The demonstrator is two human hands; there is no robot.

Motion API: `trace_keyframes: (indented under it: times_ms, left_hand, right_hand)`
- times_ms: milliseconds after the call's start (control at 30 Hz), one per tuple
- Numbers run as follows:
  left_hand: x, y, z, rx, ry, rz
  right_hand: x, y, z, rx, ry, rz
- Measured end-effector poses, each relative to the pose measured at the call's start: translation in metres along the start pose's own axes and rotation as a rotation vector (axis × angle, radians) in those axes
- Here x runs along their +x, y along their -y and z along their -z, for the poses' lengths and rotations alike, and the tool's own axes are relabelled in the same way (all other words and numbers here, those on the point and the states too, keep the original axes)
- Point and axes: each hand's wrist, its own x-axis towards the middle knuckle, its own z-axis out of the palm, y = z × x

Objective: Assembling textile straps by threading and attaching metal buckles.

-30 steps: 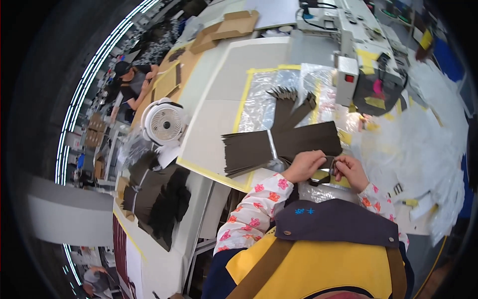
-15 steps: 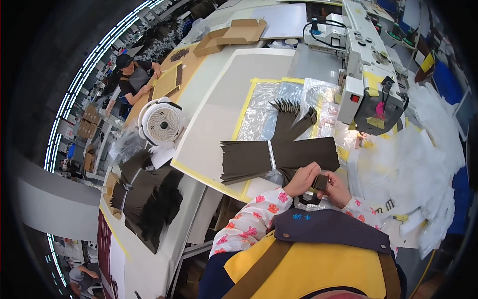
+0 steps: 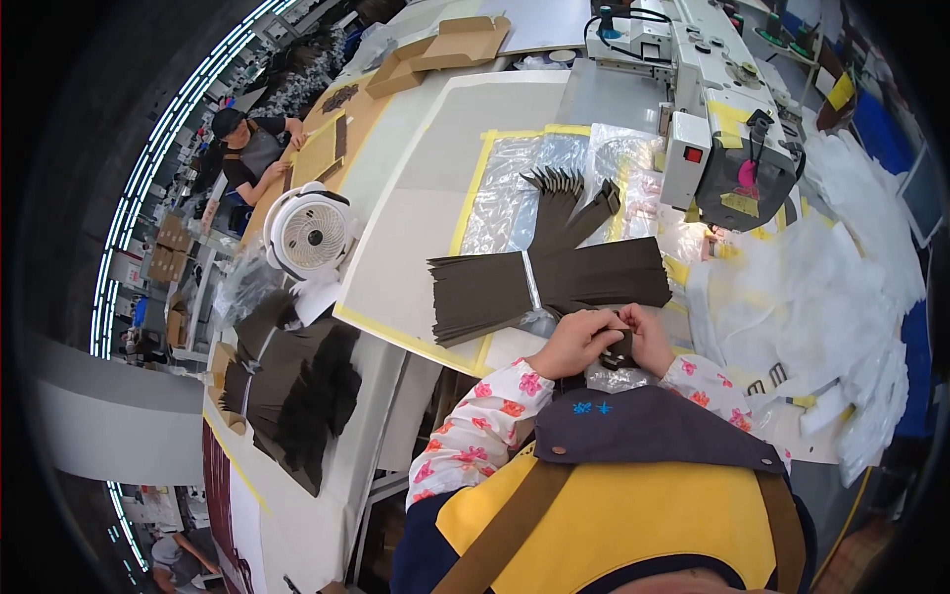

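Note:
Close to my body at the table's near edge, my left hand and my right hand meet with fingers bent. Between them they grip a small dark brown strip, folded over, its far side hidden by my fingers. Just beyond lies a thick bundle of dark brown fabric strips, bound at its middle by a pale band. More strips stick out from it toward the far side, their ends fanned. Clear plastic sheeting with yellow tape is spread beneath.
A white sewing machine stands far right, beside heaped white padding. A white fan is at left, near another dark bundle with black fluffy material. A cardboard box sits at the back. A co-worker works at far left.
My hands have drawn closer together, the right turning over the strip, which is now more covered by my fingers. The whole view has shifted slightly.

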Motion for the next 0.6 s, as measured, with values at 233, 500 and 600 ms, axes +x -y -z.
trace_keyframes:
  times_ms: [233,500,600]
  left_hand:
    - [-0.009,0.022,0.006,0.282,-0.092,0.095]
    - [-0.004,0.027,0.003,0.262,-0.026,0.099]
    - [-0.006,0.025,-0.010,0.157,-0.155,0.135]
  right_hand:
    - [0.005,0.033,-0.016,0.257,0.065,-0.255]
    - [-0.005,0.052,-0.009,-0.046,0.093,-0.068]
    - [-0.006,0.034,-0.008,0.094,0.103,-0.051]
